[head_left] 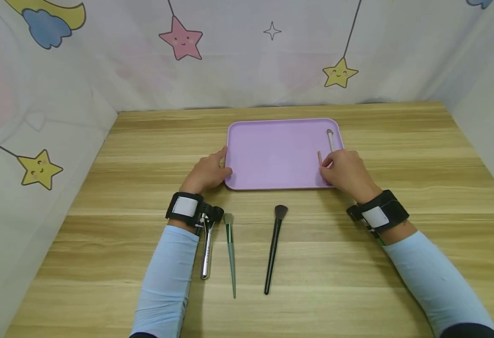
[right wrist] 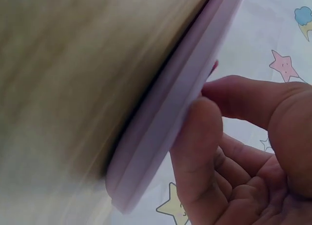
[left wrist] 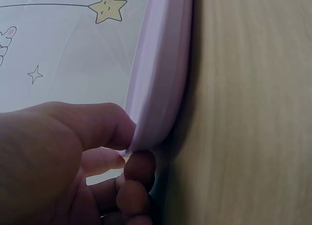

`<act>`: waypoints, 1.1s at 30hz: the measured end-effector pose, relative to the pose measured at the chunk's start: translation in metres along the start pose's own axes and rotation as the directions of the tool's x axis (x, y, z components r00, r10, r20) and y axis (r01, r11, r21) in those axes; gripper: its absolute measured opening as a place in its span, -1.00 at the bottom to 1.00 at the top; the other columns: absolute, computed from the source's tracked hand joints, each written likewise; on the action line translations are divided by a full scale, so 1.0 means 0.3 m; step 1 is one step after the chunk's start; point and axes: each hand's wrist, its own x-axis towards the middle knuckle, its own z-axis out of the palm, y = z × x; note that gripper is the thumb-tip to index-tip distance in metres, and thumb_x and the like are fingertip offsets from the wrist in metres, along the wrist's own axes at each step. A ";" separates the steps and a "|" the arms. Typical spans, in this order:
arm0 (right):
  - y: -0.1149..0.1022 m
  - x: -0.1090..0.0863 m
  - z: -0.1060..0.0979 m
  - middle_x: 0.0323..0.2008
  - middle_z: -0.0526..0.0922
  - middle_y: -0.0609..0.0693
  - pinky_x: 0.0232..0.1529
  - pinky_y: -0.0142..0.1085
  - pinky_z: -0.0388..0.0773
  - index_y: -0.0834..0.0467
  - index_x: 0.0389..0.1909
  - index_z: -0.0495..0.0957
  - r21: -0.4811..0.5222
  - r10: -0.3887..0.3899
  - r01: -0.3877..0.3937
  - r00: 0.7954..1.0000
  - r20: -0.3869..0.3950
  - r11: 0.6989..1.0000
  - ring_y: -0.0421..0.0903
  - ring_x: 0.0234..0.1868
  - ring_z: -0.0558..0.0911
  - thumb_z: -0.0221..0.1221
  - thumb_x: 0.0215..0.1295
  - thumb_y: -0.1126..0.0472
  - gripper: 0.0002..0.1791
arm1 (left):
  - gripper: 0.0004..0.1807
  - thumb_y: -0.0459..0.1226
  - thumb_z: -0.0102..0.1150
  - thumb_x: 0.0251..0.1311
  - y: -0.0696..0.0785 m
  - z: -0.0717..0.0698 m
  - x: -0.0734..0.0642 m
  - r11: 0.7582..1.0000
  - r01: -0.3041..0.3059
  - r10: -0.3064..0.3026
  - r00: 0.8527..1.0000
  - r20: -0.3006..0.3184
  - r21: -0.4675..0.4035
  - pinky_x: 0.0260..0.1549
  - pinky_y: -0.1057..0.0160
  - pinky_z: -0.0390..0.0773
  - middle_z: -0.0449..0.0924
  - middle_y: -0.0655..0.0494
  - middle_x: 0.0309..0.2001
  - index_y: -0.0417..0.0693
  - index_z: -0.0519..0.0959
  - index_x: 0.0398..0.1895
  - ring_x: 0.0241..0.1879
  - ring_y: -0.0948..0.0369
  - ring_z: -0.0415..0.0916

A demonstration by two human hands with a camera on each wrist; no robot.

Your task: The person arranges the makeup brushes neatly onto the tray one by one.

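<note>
Star-print backdrop (head_left: 230, 80): hanging at far L, along back & at far R; printed w/ pink & yellow stars, blue clouds etc.
Wood-grain worktop (head_left: 95, 263): spanning L to R under tray, tool & loose brushes.
L sleeve (head_left: 164, 281): light blue, ending below black L wristband (head_left: 183, 206).
L hand (head_left: 206, 173): grasping lavender tray (head_left: 272, 155) by near-L corner, w/ thumb at rim & curled fingers at outer side, per L wrist view.
Silver metal tool (head_left: 206, 253): on worktop, just R of L sleeve; partly hidden at upper end by wrist gear.
Green makeup brush (head_left: 232, 256): on worktop, just R of tool, bristles away from person.
Tray: on worktop twd back, btwn both hands, long side running L–R.
Black makeup brush (head_left: 274, 251): on worktop in front of tray, well apart from green one; slightly slanted, bristles away.
Slim tan stick (head_left: 320, 156): in R end of tray, held by R hand; mostly hidden, exact type unclear.
White-handled brush (head_left: 330, 139): in R end of tray, just R of stick; grey-brown at tip, partly behind R hand.
R hand (head_left: 348, 173): pinching stick btwn thumb & index, over tray's near-R corner.
R wristband (head_left: 392, 213): black w/ white patch, above light-blue R sleeve (head_left: 437, 277).
</note>
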 end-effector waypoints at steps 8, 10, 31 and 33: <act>-0.007 0.009 0.012 -0.55 0.61 0.14 -0.57 -0.22 0.36 0.41 -0.38 0.70 -0.046 0.013 -0.012 1.000 0.014 0.999 0.05 -0.56 0.51 0.23 0.19 0.32 -0.81 | -0.18 -0.16 0.03 0.36 -0.005 0.006 0.005 1.000 0.002 -0.002 1.000 0.000 0.004 -0.48 0.18 0.28 0.50 -0.20 -0.02 -0.02 -0.03 0.63 -0.63 0.19 0.12; -0.007 0.009 0.014 -0.55 0.60 0.14 -0.59 -0.23 0.35 0.41 -0.36 0.70 -0.048 0.021 -0.020 1.000 0.019 0.999 0.03 -0.58 0.49 0.23 0.19 0.31 -0.81 | -0.18 -0.15 0.03 0.36 -0.005 0.008 0.005 1.000 0.004 -0.004 1.000 0.000 0.005 -0.47 0.18 0.28 0.50 -0.21 -0.09 -0.02 -0.03 0.63 -0.63 0.20 0.11; -0.055 -0.007 0.008 -0.58 0.64 0.12 -0.68 -0.27 0.32 0.36 -0.33 0.68 0.015 -0.009 0.009 1.000 -0.010 1.000 -0.10 -0.69 0.49 0.31 0.24 0.18 -0.74 | -0.17 -0.16 0.03 0.35 0.002 -0.004 0.002 1.000 -0.011 0.011 1.000 -0.002 0.021 -0.42 0.16 0.28 0.48 -0.21 -0.07 -0.04 -0.03 0.63 -0.60 0.18 0.11; -0.059 -0.010 0.007 -0.54 0.66 0.14 -0.66 -0.27 0.34 0.36 -0.33 0.68 0.025 -0.010 0.010 1.000 -0.004 1.000 -0.09 -0.67 0.51 0.32 0.24 0.18 -0.74 | -0.17 -0.16 0.03 0.35 0.001 -0.004 0.003 1.000 -0.010 0.010 1.000 0.000 0.021 -0.43 0.16 0.27 0.49 -0.23 -0.07 -0.04 -0.03 0.63 -0.60 0.18 0.11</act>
